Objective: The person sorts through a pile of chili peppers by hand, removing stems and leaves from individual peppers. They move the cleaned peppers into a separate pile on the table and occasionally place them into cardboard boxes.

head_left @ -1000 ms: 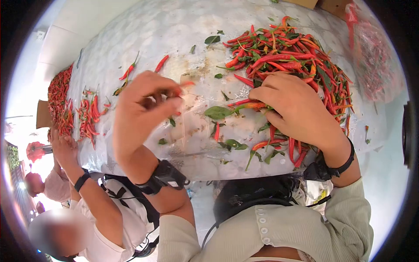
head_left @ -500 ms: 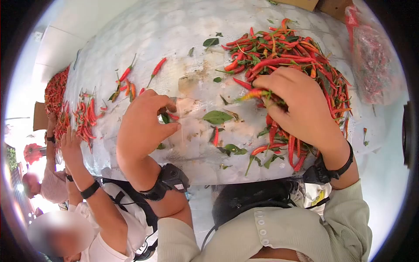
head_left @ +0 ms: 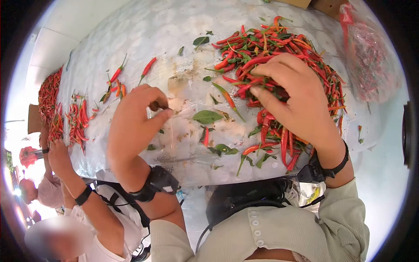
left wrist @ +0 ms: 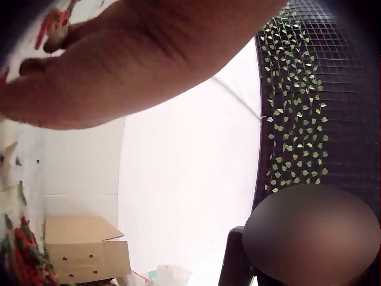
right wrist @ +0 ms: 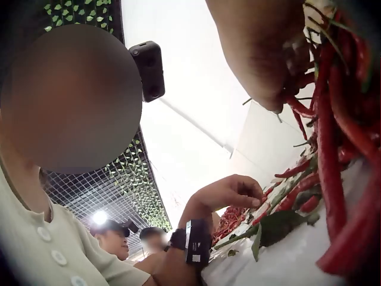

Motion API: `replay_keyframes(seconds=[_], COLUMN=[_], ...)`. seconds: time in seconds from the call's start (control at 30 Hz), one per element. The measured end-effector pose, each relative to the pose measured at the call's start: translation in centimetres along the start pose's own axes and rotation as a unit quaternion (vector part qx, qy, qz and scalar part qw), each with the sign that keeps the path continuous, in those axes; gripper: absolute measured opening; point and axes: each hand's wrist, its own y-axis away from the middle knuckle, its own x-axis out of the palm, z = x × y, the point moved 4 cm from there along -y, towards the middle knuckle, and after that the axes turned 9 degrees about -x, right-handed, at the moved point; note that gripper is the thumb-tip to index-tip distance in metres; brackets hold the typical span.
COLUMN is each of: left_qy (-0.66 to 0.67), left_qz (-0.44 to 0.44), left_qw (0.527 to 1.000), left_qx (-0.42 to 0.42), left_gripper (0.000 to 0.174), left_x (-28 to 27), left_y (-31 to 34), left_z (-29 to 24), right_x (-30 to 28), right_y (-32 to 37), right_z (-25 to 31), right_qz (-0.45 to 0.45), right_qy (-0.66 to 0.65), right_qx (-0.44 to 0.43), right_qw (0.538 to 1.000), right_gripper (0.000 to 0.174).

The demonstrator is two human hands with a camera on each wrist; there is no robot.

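Note:
In the head view my right hand [head_left: 299, 98] is at the left side of a large heap of red chilies [head_left: 318, 65], thumb and fingers pinching a red chili [head_left: 249, 86]. The right wrist view shows that hand [right wrist: 268, 53] above long red chilies [right wrist: 327, 155]. Over the plastic-covered table my left hand [head_left: 135, 120] hovers, fingers loosely curved, a gap between thumb and forefinger, nothing visible held. The left wrist view shows this hand [left wrist: 119, 65] from close up. An orange-green chili [head_left: 228, 99] lies between the hands, near a green leaf [head_left: 207, 116].
Loose chilies [head_left: 80, 120] and a larger red pile [head_left: 51, 96] are at the left, beside another person's hands [head_left: 59, 155]. A clear bag [head_left: 371, 61] of red chilies stands at the right. Scattered leaves [head_left: 200, 41] dot the table cover [head_left: 144, 26].
My right hand has let go of the orange-green chili and taken hold of a red one. The red chili and leaf at my left hand's fingertips are no longer visible there.

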Motion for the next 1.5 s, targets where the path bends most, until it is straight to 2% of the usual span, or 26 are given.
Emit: replay_keyframes(seconds=[0.1, 0.17, 0.27, 0.4, 0.6, 0.73, 0.9, 0.93, 0.97, 1.07, 1.1, 1.17, 1.27, 1.3, 1.37, 1.5], left_qy=[0.097, 0.056, -0.043, -0.065, -0.008, 0.087, 0.282, 0.316, 0.348, 0.341, 0.303, 0.224, 0.180, 0.158, 0.114, 0.066], left_qz=[0.172, 0.168, 0.159, 0.159, 0.167, 0.177, 0.093, 0.070, 0.085, 0.030, 0.027, 0.022, -0.026, -0.039, -0.066, -0.028], left_qw=[0.979, 0.984, 0.986, 0.984, 0.982, 0.976, 0.955, 0.946, 0.933, 0.939, 0.952, 0.974, 0.983, 0.985, 0.986, 0.987], left_qx=[-0.053, -0.006, 0.039, 0.056, 0.090, 0.086, 0.001, -0.012, -0.026, 0.020, 0.019, 0.017, 0.026, 0.052, 0.103, 0.145], left_gripper=[0.019, 0.023, 0.024, 0.021, 0.018, 0.017, 0.027, 0.027, 0.030, 0.036, 0.040, 0.046, 0.058, 0.061, 0.067, 0.069], left_x=[0.6, 2.8, 4.7, 4.9, 5.1, 4.8, 4.1, 4.3, 4.6, 5.6, 5.5, 5.1, 4.8, 4.7, 4.9, 6.6], left_y=[0.4, 0.6, 0.4, 0.3, 0.5, 0.2, -0.5, -0.7, -1.0, -1.6, -1.6, -1.7, -1.7, -1.8, -1.9, -2.0], left_z=[-3.6, -4.9, -5.5, -5.7, -6.2, -7.1, -7.2, -6.8, -6.5, -6.4, -6.4, -6.5, -6.5, -6.8, -7.3, -7.8], right_x=[1.1, 2.0, 2.5, 3.2, 2.3, 1.9, -0.1, -0.2, -0.3, -0.1, 0.0, -0.3, -1.2, -1.4, -1.5, -1.8], right_y=[0.0, 0.0, 0.3, 0.5, 0.4, 0.5, 0.0, 0.0, -0.1, 0.1, 0.2, 0.4, 0.4, 0.5, 0.9, 0.8], right_z=[0.3, 0.7, 1.6, 1.3, 1.6, 1.0, -0.4, -0.5, -0.6, -0.4, -0.3, -0.5, -0.5, -0.5, -0.5, 0.4], right_qz=[0.034, 0.094, 0.118, 0.161, 0.200, 0.097, -0.009, -0.008, -0.007, 0.005, 0.010, 0.068, 0.135, 0.154, 0.136, 0.153], right_qy=[-0.018, -0.033, 0.022, 0.043, 0.022, -0.018, -0.116, -0.126, -0.136, -0.169, -0.180, -0.158, -0.092, -0.065, -0.029, 0.035], right_qx=[-0.018, -0.017, -0.062, -0.068, -0.075, -0.064, -0.005, 0.008, 0.022, 0.042, 0.046, 0.045, 0.048, 0.049, 0.018, 0.025], right_qw=[0.999, 0.995, 0.991, 0.984, 0.977, 0.993, 0.993, 0.992, 0.990, 0.985, 0.983, 0.984, 0.985, 0.985, 0.990, 0.987], right_gripper=[0.037, 0.047, 0.053, 0.036, 0.026, 0.023, 0.017, 0.018, 0.019, 0.026, 0.029, 0.035, 0.044, 0.046, 0.049, 0.058])
